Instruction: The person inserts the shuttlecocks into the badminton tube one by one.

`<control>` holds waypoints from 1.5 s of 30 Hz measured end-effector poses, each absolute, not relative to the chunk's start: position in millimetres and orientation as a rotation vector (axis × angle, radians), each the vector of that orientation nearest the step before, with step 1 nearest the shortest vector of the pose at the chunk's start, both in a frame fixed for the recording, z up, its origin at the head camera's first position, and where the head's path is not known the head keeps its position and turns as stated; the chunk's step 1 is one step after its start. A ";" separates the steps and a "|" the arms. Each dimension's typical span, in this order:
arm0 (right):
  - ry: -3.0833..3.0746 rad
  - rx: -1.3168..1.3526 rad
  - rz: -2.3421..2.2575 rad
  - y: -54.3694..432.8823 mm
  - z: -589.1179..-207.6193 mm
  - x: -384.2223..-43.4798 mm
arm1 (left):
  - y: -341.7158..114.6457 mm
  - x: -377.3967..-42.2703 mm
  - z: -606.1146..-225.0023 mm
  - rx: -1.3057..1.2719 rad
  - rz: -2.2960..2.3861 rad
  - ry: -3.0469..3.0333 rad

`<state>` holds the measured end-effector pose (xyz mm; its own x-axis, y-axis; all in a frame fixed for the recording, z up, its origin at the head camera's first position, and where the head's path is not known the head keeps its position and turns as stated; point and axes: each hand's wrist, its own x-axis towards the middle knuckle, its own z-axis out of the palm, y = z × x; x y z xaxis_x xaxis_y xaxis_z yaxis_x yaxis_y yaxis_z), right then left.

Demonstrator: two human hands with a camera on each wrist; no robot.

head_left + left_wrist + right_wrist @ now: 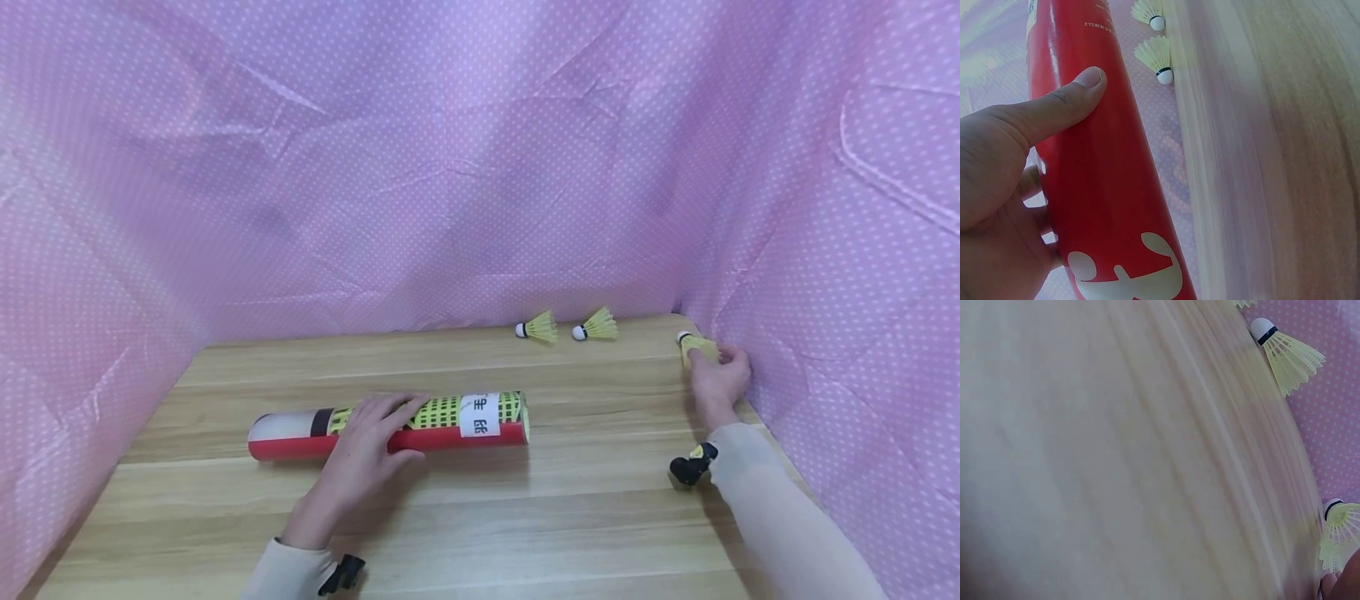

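My left hand (363, 458) grips a red and yellow shuttlecock tube (438, 437) that lies sideways on the table. In the left wrist view the thumb lies across the tube's red side (1107, 169), its other fingers partly hidden behind it. At the table's far right corner my right hand (720, 385) pinches a yellow shuttlecock (697, 345) by its skirt, the white cork pointing away to the left. Only the fingertips (1330, 584) show beside that shuttlecock (1341, 528) in the right wrist view.
Two more yellow shuttlecocks, one at the left (537, 327) and one beside it (596, 325), lie along the back edge of the wooden table (525, 533). Pink dotted cloth (450, 208) hangs behind the table and at both sides, close by the right hand.
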<state>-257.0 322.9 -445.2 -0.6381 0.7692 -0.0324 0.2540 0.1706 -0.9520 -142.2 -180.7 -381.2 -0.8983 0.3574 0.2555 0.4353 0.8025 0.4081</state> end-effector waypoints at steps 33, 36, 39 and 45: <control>-1.889 -0.398 2.489 250.7 -399.1 -190.4 | -176.8 -138.3 -382.4 -0.594 -0.675 -2.802; -1.938 -0.316 2.553 239.4 -393.8 -183.5 | -176.6 -138.8 -382.5 -0.599 -0.663 -2.790; -1.993 -0.239 2.585 227.0 -388.6 -177.2 | -176.6 -139.0 -382.8 -0.595 -0.661 -2.788; -2.051 -0.012 2.626 207.7 -380.7 -165.5 | -176.1 -139.2 -383.1 -0.598 -0.661 -2.795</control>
<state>-165.5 207.7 -380.7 -0.9819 -0.1448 -0.1220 0.1534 -0.2308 -0.9608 -139.2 -176.1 -383.1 -0.8962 0.3379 0.2874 0.4309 0.8172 0.3828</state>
